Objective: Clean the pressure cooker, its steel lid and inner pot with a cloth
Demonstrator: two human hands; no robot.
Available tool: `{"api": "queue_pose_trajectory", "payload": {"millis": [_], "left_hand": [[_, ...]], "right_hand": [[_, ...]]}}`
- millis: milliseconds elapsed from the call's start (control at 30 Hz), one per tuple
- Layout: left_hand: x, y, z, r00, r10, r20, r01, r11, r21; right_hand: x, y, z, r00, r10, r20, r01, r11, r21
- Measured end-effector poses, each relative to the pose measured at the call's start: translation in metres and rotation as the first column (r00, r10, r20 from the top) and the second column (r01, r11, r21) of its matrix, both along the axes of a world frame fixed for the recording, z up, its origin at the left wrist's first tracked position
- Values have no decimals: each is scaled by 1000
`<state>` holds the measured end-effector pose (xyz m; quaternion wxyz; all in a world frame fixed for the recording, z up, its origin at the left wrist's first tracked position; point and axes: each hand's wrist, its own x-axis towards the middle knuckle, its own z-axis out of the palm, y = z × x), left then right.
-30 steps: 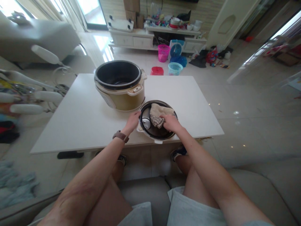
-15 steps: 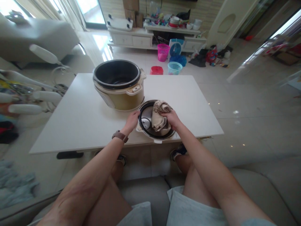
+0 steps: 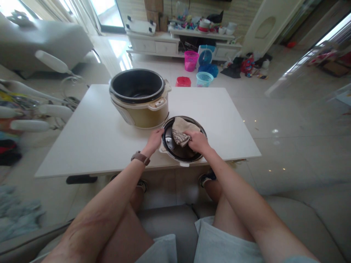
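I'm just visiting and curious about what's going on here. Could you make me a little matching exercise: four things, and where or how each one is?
Things:
1. patterned cloth
2. cooker lid
3. cooker
4. pink basket

Places and states:
A. standing uncovered on the white table
B. on the floor, beyond the table
C. in the right hand's grip
D. touched at its edge by the left hand

Right pairs: 1-C, 2-D, 3-A, 4-B
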<state>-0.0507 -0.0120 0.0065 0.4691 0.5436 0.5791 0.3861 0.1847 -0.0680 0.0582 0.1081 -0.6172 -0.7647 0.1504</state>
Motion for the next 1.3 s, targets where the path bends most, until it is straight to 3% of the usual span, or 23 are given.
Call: {"api": "queue_pose_trajectory", "payload": {"millis": [367, 600, 767, 1033, 1300], "left_hand": [[0, -1, -2, 999, 0, 37, 0, 1000, -10], [3, -2, 0, 952, -10, 307, 47, 992, -114], [2, -2, -1, 901, 35, 433, 133, 926, -352], [7, -5, 11, 815, -7, 579, 290, 871, -397], [7, -5, 10, 783, 112, 612, 242, 851, -466]], "right_hand": [[-6, -1, -1, 998, 30, 60, -27, 998, -59], [-6, -1, 0, 998, 35, 51, -32, 997, -67], [-7, -1, 0, 998, 38, 52, -35, 997, -64], [-7, -1, -1, 996, 32, 82, -26, 997, -76], [-7, -1, 0, 996, 36, 86, -30, 997, -69]]}}
